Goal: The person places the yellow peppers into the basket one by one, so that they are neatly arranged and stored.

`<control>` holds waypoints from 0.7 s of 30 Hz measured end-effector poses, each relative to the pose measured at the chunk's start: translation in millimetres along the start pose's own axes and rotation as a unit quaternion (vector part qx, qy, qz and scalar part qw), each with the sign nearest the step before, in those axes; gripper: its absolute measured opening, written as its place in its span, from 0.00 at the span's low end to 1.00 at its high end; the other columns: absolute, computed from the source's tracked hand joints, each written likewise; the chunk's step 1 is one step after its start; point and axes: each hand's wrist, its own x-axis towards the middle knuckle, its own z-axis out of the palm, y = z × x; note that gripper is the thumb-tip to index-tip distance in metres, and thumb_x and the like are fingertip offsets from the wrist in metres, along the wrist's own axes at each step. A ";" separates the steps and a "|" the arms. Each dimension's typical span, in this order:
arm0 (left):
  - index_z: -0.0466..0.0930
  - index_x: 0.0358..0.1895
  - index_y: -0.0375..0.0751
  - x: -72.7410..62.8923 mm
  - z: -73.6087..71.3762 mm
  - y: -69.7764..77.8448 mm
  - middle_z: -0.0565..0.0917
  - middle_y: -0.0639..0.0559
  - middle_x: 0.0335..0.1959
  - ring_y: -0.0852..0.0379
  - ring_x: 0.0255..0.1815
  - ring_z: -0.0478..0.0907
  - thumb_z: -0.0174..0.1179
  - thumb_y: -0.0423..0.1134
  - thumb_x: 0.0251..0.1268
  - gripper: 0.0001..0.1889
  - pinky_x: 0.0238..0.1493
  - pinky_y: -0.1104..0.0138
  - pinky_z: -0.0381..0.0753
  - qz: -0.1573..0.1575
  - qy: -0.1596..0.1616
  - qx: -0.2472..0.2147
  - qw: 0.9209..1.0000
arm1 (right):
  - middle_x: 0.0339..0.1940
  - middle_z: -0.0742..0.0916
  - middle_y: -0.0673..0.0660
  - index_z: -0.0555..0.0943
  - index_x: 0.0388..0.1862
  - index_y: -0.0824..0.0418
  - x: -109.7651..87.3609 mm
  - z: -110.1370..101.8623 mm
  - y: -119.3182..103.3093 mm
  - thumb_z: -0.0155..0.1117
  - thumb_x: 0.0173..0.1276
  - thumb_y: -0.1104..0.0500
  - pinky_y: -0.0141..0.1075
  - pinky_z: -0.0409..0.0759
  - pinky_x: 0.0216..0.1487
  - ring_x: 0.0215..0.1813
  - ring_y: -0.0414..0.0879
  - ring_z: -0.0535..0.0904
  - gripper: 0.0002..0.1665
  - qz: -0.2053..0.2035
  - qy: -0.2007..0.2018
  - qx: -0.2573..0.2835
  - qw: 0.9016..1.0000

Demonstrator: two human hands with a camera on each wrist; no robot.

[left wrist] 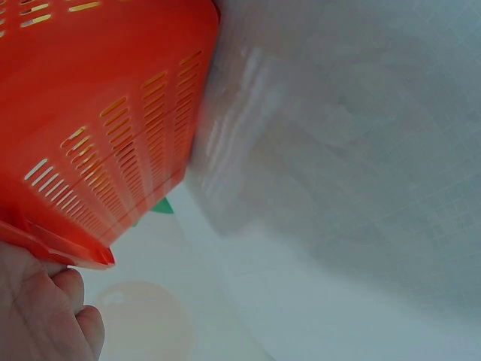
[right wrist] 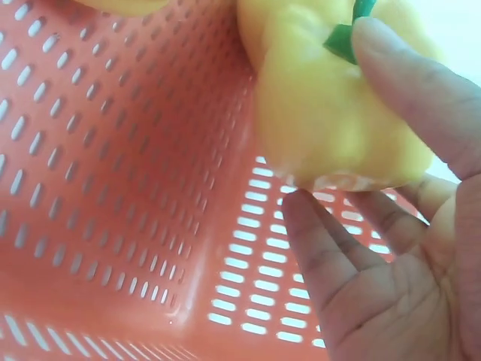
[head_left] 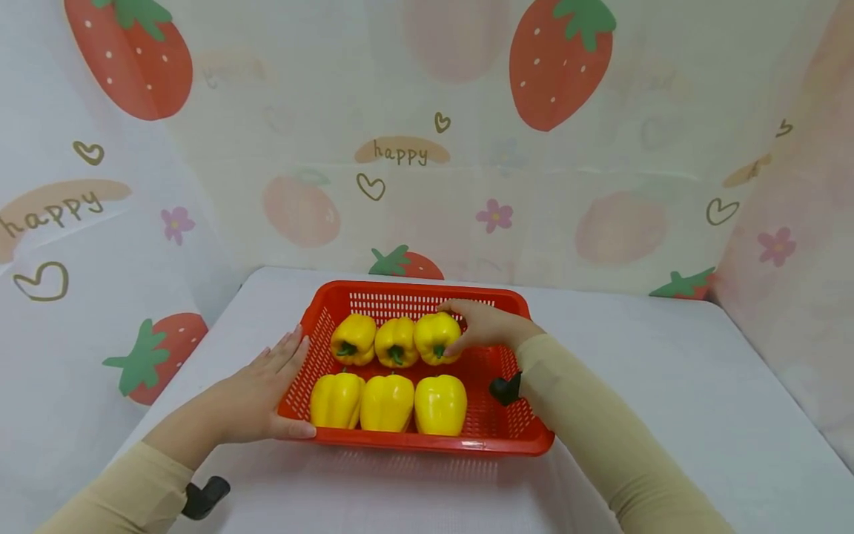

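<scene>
A red plastic basket holds yellow bell peppers in two rows. In the back row, my right hand grips the rightmost bell pepper. The right wrist view shows the thumb by its green stem and the other fingers round its lower side. Two more peppers lie to its left, stems facing me. Three front peppers rest along the near wall. My left hand lies against the basket's near left corner, fingers stretched along the left rim, thumb on the front rim.
The basket stands on a white-covered table. Behind it hangs a pale curtain printed with strawberries, hearts and flowers, which continues at both sides. A black wrist mount on the right arm hangs over the basket's right end.
</scene>
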 end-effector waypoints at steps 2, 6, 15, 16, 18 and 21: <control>0.41 0.72 0.37 0.0 0.0 -0.1 0.41 0.41 0.73 0.43 0.72 0.42 0.50 0.80 0.33 0.66 0.67 0.46 0.48 0.000 0.002 0.000 1.000 | 0.60 0.72 0.47 0.65 0.64 0.45 0.0 1.0 -0.1 0.75 0.46 0.48 0.44 0.67 0.62 0.59 0.45 0.66 0.45 0.006 -0.002 -0.012 1.000; 0.41 0.72 0.37 0.6 0.3 -0.2 0.41 0.41 0.73 0.43 0.72 0.42 0.50 0.80 0.33 0.66 0.67 0.46 0.47 -0.001 0.002 0.001 1.000 | 0.59 0.72 0.48 0.66 0.63 0.47 -0.6 2.6 0.4 0.76 0.45 0.51 0.42 0.69 0.61 0.58 0.45 0.66 0.45 0.016 -0.017 -0.032 0.999; 0.41 0.72 0.37 1.2 1.3 -2.2 0.42 0.41 0.73 0.43 0.72 0.42 0.51 0.80 0.33 0.66 0.67 0.46 0.47 -0.003 0.002 0.000 1.000 | 0.54 0.73 0.46 0.68 0.60 0.45 3.8 7.1 4.4 0.77 0.43 0.50 0.40 0.73 0.56 0.56 0.45 0.66 0.43 0.005 -0.049 -0.052 0.997; 0.41 0.72 0.37 1.3 1.8 -2.6 0.42 0.41 0.73 0.43 0.72 0.42 0.51 0.80 0.33 0.66 0.67 0.46 0.47 -0.003 0.002 0.001 1.000 | 0.54 0.72 0.46 0.67 0.60 0.46 4.6 7.5 4.9 0.77 0.43 0.50 0.40 0.72 0.57 0.56 0.44 0.66 0.44 0.005 -0.050 -0.060 0.997; 0.41 0.72 0.38 1.7 2.8 -3.4 0.42 0.41 0.73 0.43 0.72 0.42 0.50 0.80 0.33 0.66 0.67 0.46 0.47 -0.002 0.002 0.003 1.000 | 0.56 0.71 0.48 0.67 0.61 0.46 5.5 8.3 5.5 0.76 0.44 0.48 0.40 0.71 0.58 0.57 0.45 0.65 0.45 0.004 -0.054 -0.075 0.996; 0.40 0.72 0.38 1.9 3.7 -4.0 0.42 0.41 0.73 0.43 0.72 0.42 0.50 0.81 0.33 0.66 0.67 0.46 0.48 -0.002 0.002 0.005 1.000 | 0.61 0.68 0.50 0.65 0.64 0.45 5.4 9.0 4.8 0.76 0.44 0.46 0.42 0.70 0.60 0.60 0.46 0.62 0.47 0.017 -0.062 -0.092 0.994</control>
